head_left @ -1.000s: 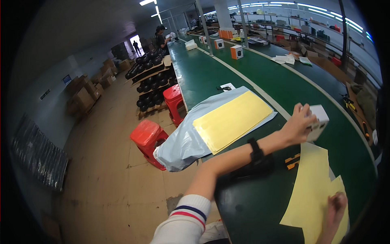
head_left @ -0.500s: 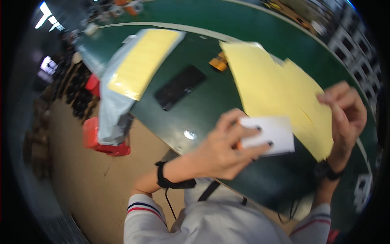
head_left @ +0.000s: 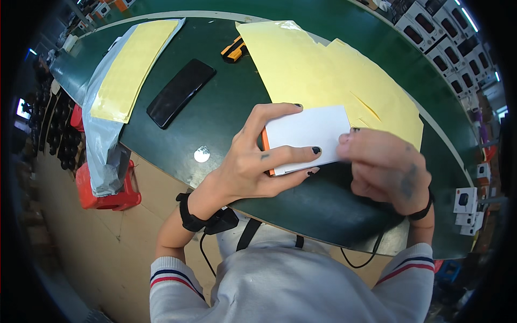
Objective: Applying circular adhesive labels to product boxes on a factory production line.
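Observation:
A small white box point(head_left: 309, 134) with an orange side is held in my left hand point(head_left: 253, 153), whose fingers lie across its top and around its left end. At the box's right end is my right hand point(head_left: 390, 167), slightly blurred, with thumb and fingertips pinched together at the edge. Whether anything thin sits in that pinch is hidden. Pale yellow sheets point(head_left: 328, 75) lie overlapping on the table just beyond the box, with a slit or lifted edge near my right hand.
The green table point(head_left: 177, 145) carries a black phone point(head_left: 181, 94), a yellow-and-black tool point(head_left: 233, 49), and a yellow sheet point(head_left: 134, 70) on a grey plastic bag point(head_left: 105, 156) hanging over the edge. A red stool point(head_left: 91, 185) stands below. Stacked white boxes point(head_left: 420, 27) are at far right.
My right hand has moved left from over the yellow sheets to the box's right end. The box, still in my left hand, now shows its top more squarely. The whole view has shifted.

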`<control>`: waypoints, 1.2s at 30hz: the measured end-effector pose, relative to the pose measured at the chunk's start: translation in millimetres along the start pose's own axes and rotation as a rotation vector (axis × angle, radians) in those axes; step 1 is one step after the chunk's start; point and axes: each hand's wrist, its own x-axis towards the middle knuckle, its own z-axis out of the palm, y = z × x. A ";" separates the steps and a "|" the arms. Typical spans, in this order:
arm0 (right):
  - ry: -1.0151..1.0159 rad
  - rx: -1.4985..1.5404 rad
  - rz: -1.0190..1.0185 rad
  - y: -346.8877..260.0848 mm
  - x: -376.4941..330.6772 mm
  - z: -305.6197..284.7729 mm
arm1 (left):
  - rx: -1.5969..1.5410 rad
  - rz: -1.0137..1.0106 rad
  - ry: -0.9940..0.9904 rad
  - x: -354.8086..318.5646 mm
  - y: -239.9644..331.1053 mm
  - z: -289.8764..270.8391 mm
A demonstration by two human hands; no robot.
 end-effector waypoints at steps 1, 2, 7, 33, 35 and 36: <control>-0.106 0.053 -0.014 -0.4 0.0 0.7 | -0.003 -0.001 -0.006 0.1 -0.1 -0.3; -0.179 0.130 -0.024 -0.7 0.3 0.3 | -0.001 0.003 -0.015 0.2 -0.2 -0.7; -0.091 -0.074 -0.282 -1.7 0.0 7.6 | -0.018 -0.017 0.006 -0.7 -0.1 1.1; 0.050 0.063 0.101 15.6 -0.7 36.7 | -0.018 -0.031 -0.003 -0.6 -0.9 0.7; 0.109 -0.064 0.017 17.9 -4.8 36.1 | -0.020 -0.030 -0.012 -1.2 -0.4 0.7; 0.093 -0.060 0.027 18.4 -7.3 35.5 | -0.028 -0.039 -0.011 -1.3 -0.3 0.4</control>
